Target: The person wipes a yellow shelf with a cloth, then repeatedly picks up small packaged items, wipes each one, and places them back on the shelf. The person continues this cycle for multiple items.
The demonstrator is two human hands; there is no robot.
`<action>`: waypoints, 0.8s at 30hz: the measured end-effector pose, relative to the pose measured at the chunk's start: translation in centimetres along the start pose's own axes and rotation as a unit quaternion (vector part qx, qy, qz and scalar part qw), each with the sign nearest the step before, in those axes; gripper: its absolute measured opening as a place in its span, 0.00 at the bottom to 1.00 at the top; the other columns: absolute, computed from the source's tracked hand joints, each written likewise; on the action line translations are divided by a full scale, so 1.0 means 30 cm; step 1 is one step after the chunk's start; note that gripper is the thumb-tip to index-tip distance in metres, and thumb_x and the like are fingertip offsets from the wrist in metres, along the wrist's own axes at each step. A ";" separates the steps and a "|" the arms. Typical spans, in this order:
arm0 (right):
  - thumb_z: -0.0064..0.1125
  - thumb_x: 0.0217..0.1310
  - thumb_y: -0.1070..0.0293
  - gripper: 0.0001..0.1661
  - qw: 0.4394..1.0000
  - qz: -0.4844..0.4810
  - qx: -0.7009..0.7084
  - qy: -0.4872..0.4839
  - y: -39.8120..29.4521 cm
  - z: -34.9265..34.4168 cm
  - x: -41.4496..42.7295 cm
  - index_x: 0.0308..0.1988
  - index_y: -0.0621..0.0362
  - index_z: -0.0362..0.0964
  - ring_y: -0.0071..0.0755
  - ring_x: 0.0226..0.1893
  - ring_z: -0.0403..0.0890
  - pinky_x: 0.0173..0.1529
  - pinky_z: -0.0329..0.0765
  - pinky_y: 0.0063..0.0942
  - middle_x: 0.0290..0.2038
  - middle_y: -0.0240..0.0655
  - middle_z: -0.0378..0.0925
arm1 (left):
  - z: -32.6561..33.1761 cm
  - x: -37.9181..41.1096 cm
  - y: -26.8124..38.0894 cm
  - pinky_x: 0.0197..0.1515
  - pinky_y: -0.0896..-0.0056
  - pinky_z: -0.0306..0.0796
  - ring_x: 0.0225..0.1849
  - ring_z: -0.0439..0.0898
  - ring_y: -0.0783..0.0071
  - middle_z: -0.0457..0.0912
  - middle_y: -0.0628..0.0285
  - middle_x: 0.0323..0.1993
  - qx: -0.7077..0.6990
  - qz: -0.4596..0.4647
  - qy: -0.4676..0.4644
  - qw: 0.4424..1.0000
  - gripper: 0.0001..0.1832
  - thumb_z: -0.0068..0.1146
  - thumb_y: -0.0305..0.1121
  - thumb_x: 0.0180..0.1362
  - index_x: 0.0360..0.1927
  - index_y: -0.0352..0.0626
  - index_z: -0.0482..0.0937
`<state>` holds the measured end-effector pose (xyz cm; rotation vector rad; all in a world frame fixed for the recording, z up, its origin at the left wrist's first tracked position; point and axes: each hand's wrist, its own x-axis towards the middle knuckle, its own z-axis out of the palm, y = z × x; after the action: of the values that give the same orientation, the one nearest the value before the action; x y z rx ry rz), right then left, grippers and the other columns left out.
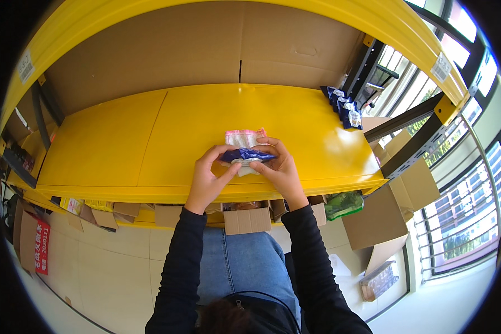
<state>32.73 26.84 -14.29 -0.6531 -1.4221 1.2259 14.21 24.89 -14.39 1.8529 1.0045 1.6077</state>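
Observation:
Both of my hands hold one dark blue plastic packet (248,154) with a pale label on its near side. My left hand (212,172) grips its left part between thumb and fingers, and my right hand (278,163) grips the right part the same way. Beneath and behind the packet a white cloth with a pink edge (245,137) lies on the yellow metal shelf (200,117); my hands hide part of it. Several similar blue packets (352,117) lie in a row at the shelf's back right corner.
A cardboard panel (150,54) stands behind the shelf. Black uprights (362,67) frame it. Below the front edge are open cardboard boxes (247,220) and a green bag (344,204). An open carton (375,217) stands at the right, near a clear-wrapped package (379,280) on the floor.

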 end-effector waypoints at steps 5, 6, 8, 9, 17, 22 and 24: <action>0.65 0.57 0.76 0.18 1.000 0.014 0.025 -0.013 0.018 -0.008 0.000 0.48 0.62 0.71 0.20 0.43 0.75 0.50 0.73 0.18 0.43 0.33 0.76 | 0.002 -0.008 -0.005 0.46 0.72 0.71 0.40 0.79 0.69 0.81 0.58 0.37 0.031 -0.019 0.016 0.999 0.15 0.68 0.30 0.51 0.40 0.37 0.78; 0.65 0.57 0.76 0.18 0.999 0.023 0.025 -0.013 0.018 -0.012 -0.002 0.48 0.62 0.71 0.20 0.42 0.76 0.50 0.73 0.17 0.43 0.32 0.76 | 0.004 -0.008 -0.006 0.45 0.72 0.71 0.40 0.79 0.68 0.81 0.57 0.37 0.033 -0.014 0.019 0.999 0.15 0.68 0.30 0.51 0.40 0.37 0.78; 0.65 0.57 0.76 0.18 0.999 0.019 0.027 -0.010 0.017 -0.015 -0.005 0.48 0.62 0.71 0.20 0.41 0.76 0.49 0.73 0.17 0.43 0.32 0.77 | 0.012 -0.008 -0.001 0.46 0.73 0.70 0.40 0.79 0.70 0.81 0.58 0.37 0.036 -0.010 0.021 0.999 0.15 0.68 0.30 0.51 0.40 0.36 0.77; 0.65 0.57 0.76 0.18 0.999 0.004 0.032 -0.008 0.014 -0.010 -0.003 0.48 0.62 0.71 0.19 0.41 0.76 0.48 0.74 0.17 0.43 0.32 0.77 | 0.011 -0.005 0.013 0.48 0.74 0.69 0.41 0.78 0.72 0.81 0.59 0.37 0.038 -0.010 0.022 0.999 0.15 0.68 0.30 0.51 0.39 0.35 0.76; 0.61 0.60 0.78 0.26 0.989 -0.063 0.102 0.090 -0.044 -0.040 -0.016 0.57 0.63 0.64 0.23 0.45 0.77 0.52 0.73 0.20 0.44 0.33 0.76 | 0.087 0.105 0.179 0.41 0.69 0.71 0.36 0.78 0.62 0.80 0.54 0.33 0.131 0.031 -0.014 0.991 0.14 0.67 0.31 0.50 0.36 0.35 0.77; 0.52 0.67 0.77 0.28 0.987 -0.116 0.027 0.106 -0.075 -0.266 0.023 0.63 0.63 0.56 0.24 0.53 0.72 0.57 0.69 0.22 0.54 0.37 0.70 | 0.278 0.236 0.162 0.36 0.66 0.73 0.32 0.80 0.60 0.81 0.53 0.32 0.117 0.019 -0.083 0.989 0.12 0.65 0.32 0.52 0.35 0.35 0.79; 0.49 0.68 0.77 0.25 0.988 -0.100 -0.012 0.113 -0.092 -0.396 0.027 0.63 0.63 0.58 0.25 0.53 0.72 0.59 0.68 0.23 0.54 0.36 0.70 | 0.391 0.291 0.115 0.36 0.66 0.74 0.30 0.82 0.61 0.83 0.53 0.31 0.090 0.002 -0.114 0.989 0.12 0.65 0.32 0.51 0.35 0.34 0.79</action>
<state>44.32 30.50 -12.98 -0.6291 -1.2799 0.9472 26.73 30.84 -8.58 2.1021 1.0718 1.3063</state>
